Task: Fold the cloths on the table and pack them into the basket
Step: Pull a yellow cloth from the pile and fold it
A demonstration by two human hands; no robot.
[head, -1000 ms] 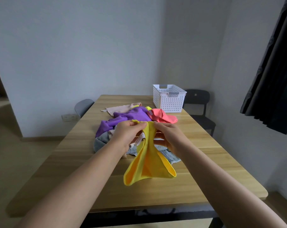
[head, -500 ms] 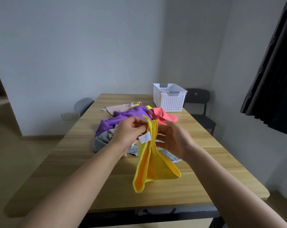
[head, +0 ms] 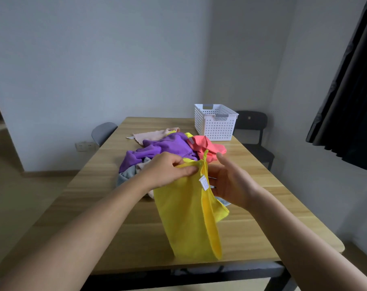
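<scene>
Left hand (head: 167, 171) pinches the top edge of the yellow cloth (head: 184, 211) between thumb and curled fingers, well nearer to me than the white basket (head: 215, 122) and somewhat to its left. Right hand (head: 230, 183) is released: fingers relaxed and spread, palm turned toward the cloth, just beside its right edge. I cannot tell whether it touches the fabric.

Yellow cloth hangs from the left hand's grip, draped down toward the table (head: 94, 217). A white label (head: 204, 182) shows on its right edge.

Between the hands and the basket I see the unfolded pile:
- coral cloth (head: 205, 147), nearest the basket
- purple cloth (head: 163, 147), beside the coral one, on the side away from the basket
- pale pink cloth (head: 153, 134), left of the basket
- grey cloth (head: 126, 175), farthest from the basket

Basket stands upright on the table. A black chair (head: 251, 122) sits just right of the basket.
</scene>
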